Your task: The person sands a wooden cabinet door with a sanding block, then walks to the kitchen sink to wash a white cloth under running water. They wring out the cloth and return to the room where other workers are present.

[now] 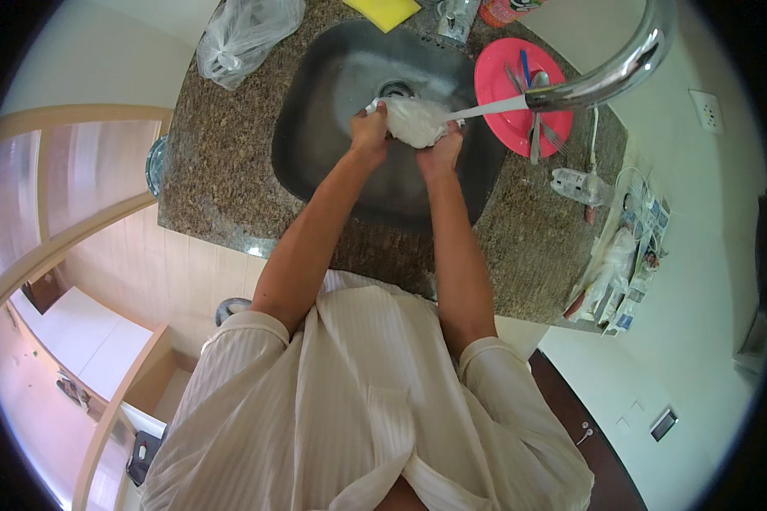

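Note:
Over the steel sink [332, 102] both my hands grip a bunched white cloth [413, 119]. My left hand [368, 134] holds its left end and my right hand [441, 152] holds its right end from below. A stream of water [486, 108] runs from the chrome tap [609, 72] onto the cloth. The drain [396, 88] shows just behind the cloth.
A pink plate [498, 77] with cutlery lies right of the sink. A clear plastic bag [247, 34] sits at the counter's far left corner, a yellow sponge-like pad [382, 10] behind the sink. A small clear bottle [578, 183] lies on the granite counter [222, 170] at right.

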Demonstrator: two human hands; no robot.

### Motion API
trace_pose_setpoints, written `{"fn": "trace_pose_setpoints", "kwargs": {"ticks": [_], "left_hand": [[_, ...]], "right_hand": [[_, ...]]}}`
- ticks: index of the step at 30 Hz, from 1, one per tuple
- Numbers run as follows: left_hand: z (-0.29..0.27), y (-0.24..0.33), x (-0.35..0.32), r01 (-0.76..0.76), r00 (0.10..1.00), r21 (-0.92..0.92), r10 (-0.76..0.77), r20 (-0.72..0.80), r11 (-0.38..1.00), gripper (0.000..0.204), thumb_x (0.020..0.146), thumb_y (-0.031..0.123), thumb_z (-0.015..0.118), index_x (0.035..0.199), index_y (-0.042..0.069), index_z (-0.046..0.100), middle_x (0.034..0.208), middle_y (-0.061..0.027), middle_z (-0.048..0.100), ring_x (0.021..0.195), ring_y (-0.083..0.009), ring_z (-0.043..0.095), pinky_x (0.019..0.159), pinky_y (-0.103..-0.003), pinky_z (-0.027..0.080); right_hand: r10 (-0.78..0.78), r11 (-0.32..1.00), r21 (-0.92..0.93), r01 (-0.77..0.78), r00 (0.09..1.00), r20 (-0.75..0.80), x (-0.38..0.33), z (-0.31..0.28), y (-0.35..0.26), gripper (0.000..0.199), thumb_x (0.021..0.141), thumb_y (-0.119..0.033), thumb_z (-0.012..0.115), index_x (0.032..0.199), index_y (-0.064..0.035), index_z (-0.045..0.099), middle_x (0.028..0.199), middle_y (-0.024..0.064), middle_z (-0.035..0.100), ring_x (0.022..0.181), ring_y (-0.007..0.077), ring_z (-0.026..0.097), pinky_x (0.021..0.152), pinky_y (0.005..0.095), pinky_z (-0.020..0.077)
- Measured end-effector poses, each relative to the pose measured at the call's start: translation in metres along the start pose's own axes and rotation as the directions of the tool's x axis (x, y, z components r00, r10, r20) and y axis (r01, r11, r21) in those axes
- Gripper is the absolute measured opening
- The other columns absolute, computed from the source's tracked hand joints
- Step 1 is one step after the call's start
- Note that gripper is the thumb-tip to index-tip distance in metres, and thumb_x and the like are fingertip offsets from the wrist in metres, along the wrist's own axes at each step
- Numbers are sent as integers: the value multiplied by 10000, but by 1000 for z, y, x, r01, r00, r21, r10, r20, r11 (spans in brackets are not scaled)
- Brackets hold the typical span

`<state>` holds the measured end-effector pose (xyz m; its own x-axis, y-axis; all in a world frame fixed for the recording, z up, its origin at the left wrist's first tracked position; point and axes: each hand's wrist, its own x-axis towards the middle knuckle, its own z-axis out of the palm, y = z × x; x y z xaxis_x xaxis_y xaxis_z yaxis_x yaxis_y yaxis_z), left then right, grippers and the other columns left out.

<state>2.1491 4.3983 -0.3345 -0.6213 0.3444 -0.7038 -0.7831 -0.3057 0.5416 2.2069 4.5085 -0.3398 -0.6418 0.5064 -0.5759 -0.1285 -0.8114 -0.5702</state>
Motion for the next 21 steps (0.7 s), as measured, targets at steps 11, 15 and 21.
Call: {"fn": "trace_pose_setpoints", "kwargs": {"ticks": [11, 15, 21], "left_hand": [[23, -17, 37, -112, 965, -279, 37, -260, 954, 402, 981, 295, 433, 1221, -19, 363, 1162, -183, 508, 1021, -313, 577, 820, -464, 521], [32, -7, 29, -68, 957, -180, 13, -291, 981, 456, 943, 298, 525, 1222, -29, 374, 1133, -187, 534, 969, -305, 598, 779, -442, 533], [43, 1, 9, 36, 983, -94, -52, -175, 995, 464, 921, 219, 573, 1257, -28, 370, 1123, -177, 547, 936, -281, 600, 707, -426, 526]], "right_hand": [[-323, 850, -456, 263, 945, -58, -7, 0, -10, 268, 875, -128, 643, 1088, 19, 575, 926, 71, 612, 798, 141, 587, 655, 275, 482], [-360, 603, -690, 401, 908, 212, -39, 16, -12, 200, 836, -85, 682, 1006, 3, 622, 832, 24, 612, 721, 94, 554, 601, 246, 460], [-287, 619, -701, 354, 933, 218, -19, -1, -10, 119, 839, -70, 673, 908, 20, 636, 808, 16, 622, 703, 83, 552, 640, 231, 450]]}}
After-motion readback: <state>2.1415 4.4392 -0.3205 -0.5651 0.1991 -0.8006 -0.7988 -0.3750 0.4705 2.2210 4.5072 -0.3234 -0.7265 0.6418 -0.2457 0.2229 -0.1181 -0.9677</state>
